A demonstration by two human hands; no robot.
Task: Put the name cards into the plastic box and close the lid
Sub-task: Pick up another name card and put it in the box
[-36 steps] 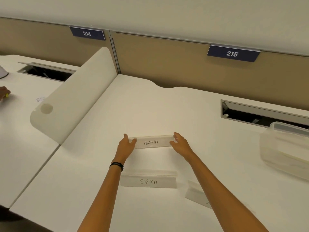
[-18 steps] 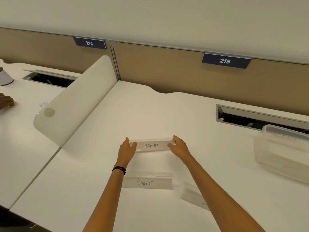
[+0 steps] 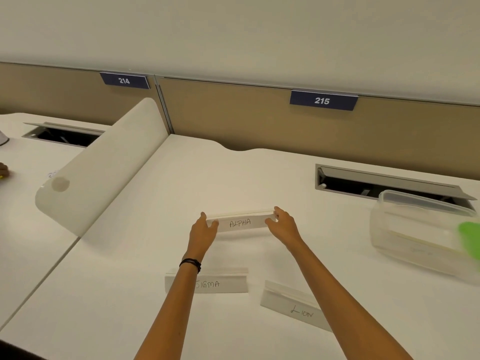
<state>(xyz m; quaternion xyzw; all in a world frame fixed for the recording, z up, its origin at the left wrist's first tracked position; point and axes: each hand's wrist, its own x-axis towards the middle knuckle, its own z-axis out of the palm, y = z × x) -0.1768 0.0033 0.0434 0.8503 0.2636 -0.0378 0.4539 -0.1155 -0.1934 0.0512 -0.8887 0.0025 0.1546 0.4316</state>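
ALPHA card (image 3: 240, 222), ends pinched by left hand (image 3: 204, 231) and right hand (image 3: 284, 228)

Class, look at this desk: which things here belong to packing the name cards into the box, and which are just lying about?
Belongs to the job:
ALPHA card, held at its ends by the left hand and right hand
SIGMA card
LION card
plastic box
green lid, probably

Just lying about:
desk divider
number plates 214 and 215
cable slot
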